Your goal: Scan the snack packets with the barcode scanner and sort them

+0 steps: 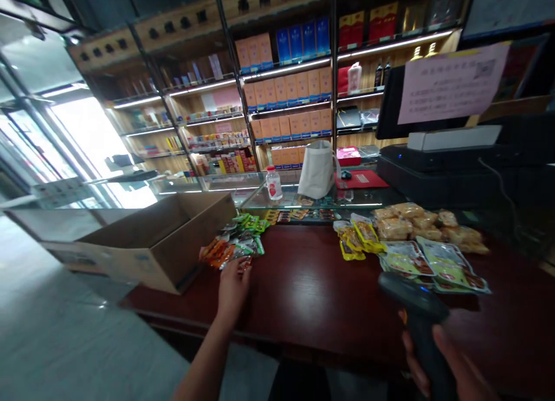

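Fingers (415, 363) of the right hand (463, 367) are wrapped round the handle of a dark handheld scanner (414, 297) in the head view; the scanner is tilted, its head pointing leftward above the dark red table (303, 285), a small blue light showing on top; the left hand (233, 282) reaches to the near edge of a heap of small packets (243, 239), orange-red at the left and green at the back, its fingers bent and close together at the packets; whether they pinch one, I cannot tell; just left of the heap stands an open cardboard box (182, 248); across the table, beyond the scanner, lie yellow packs (353, 239), flat packs (448, 262) of green and clear film, and light brown wrapped pieces (396, 225) piled behind these; on the glass counter (255, 200) at the back, a red-capped bottle (274, 184) stands beside a white bag (318, 170); a pink sheet (451, 86) hangs on the monitor (392, 103) at the right; lit shelves of orange and blue boxes (290, 89) rise behind.
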`<state>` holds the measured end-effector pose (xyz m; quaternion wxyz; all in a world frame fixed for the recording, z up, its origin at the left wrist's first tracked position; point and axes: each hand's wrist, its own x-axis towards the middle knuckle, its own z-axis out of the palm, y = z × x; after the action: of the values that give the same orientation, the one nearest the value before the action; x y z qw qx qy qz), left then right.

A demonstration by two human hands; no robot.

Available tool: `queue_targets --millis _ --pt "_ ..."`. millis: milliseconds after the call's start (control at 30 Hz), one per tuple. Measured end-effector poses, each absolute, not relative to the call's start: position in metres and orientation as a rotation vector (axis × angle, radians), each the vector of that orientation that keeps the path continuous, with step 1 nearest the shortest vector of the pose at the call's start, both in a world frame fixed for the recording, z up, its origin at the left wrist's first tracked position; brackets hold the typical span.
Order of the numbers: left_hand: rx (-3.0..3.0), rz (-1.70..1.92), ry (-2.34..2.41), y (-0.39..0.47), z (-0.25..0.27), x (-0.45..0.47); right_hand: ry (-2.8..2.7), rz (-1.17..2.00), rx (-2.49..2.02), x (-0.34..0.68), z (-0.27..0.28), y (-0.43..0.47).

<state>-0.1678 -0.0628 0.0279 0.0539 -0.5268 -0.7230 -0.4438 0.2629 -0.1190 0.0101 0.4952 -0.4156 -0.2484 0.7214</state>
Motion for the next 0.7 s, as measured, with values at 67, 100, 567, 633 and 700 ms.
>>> queue_targets --millis 67,100,567,633,700 --pt "-1.448 -1.353 -2.258 -0.078 0.025 -0.186 -0.668 1.698 -0.971 0.25 0.017 -0.112" --pt "-1.376 -1.369 -2.29 -0.083 0.023 -0.194 -0.704 1.667 -0.972 0.243 0.021 -0.109" --pt "-1.15 -1.183 -2.207 -0.078 0.047 -0.247 -0.798 1.543 -1.041 0.219 0.015 -0.093" --pt "-1.221 -1.141 -2.192 -0.076 0.046 -0.241 -0.794 1.544 -1.026 0.219 0.014 -0.093" --pt "-1.329 -1.067 -2.181 -0.075 0.041 -0.234 -0.778 1.545 -1.014 0.22 0.011 -0.092"
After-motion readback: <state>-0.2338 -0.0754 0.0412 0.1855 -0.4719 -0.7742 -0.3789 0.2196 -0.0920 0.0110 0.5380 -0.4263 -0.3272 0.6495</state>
